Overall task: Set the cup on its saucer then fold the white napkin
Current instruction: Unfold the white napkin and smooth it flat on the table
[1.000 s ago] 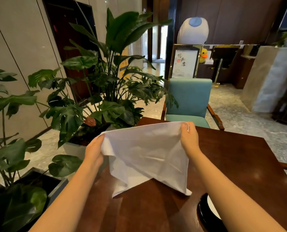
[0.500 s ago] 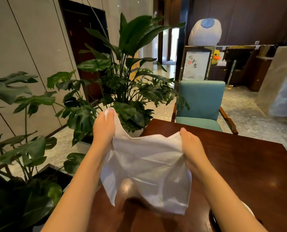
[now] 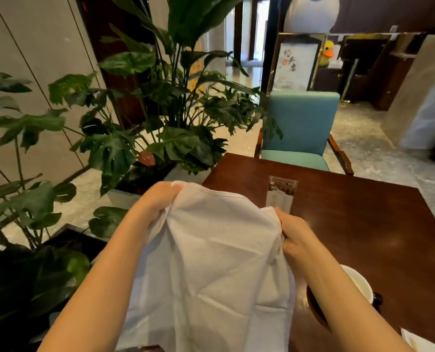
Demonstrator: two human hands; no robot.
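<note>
Both forearms reach forward, left hand (image 3: 160, 196) and right hand (image 3: 291, 232) fingers clenched on the white napkin's (image 3: 211, 262) upper corners.

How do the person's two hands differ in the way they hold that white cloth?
The left hand grips the white napkin at its top corner, higher and farther out, over the table's left edge. The right hand sits lower and nearer, bunching the cloth's right edge above the table. The left hand's fingers curl over the fabric from behind; the right hand pinches it from the side. Both are closed on the same napkin, which hangs between them.
</note>
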